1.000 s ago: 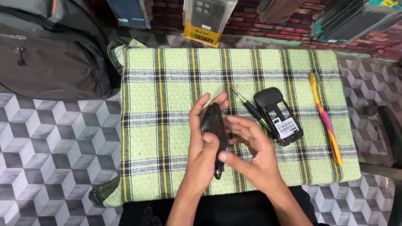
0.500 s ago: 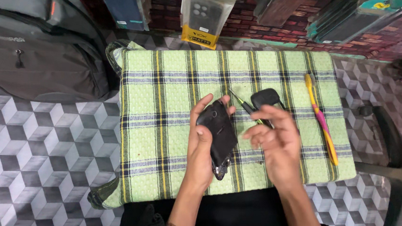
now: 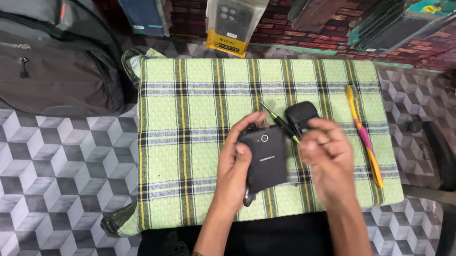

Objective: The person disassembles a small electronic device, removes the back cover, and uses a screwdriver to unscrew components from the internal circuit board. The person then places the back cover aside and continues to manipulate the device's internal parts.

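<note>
Head view. Black phone (image 3: 264, 160): back side up, gripped along its edges by left hand (image 3: 237, 167), fingers curled around it, thumb on the rear. Right hand (image 3: 328, 156): just right of the phone, fingertips pinched together; what they hold cannot be told. Screwdriver (image 3: 279, 122) and dark phone part (image 3: 301, 116): beyond the fingertips, on green plaid cloth (image 3: 184, 120). Yellow-pink toothbrush (image 3: 364, 137): farther right.

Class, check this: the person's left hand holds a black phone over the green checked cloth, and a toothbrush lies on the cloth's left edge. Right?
Not quite. The head view shows the toothbrush lying near the green checked cloth's right edge, not its left. The left hand does hold the black phone over it.
</note>
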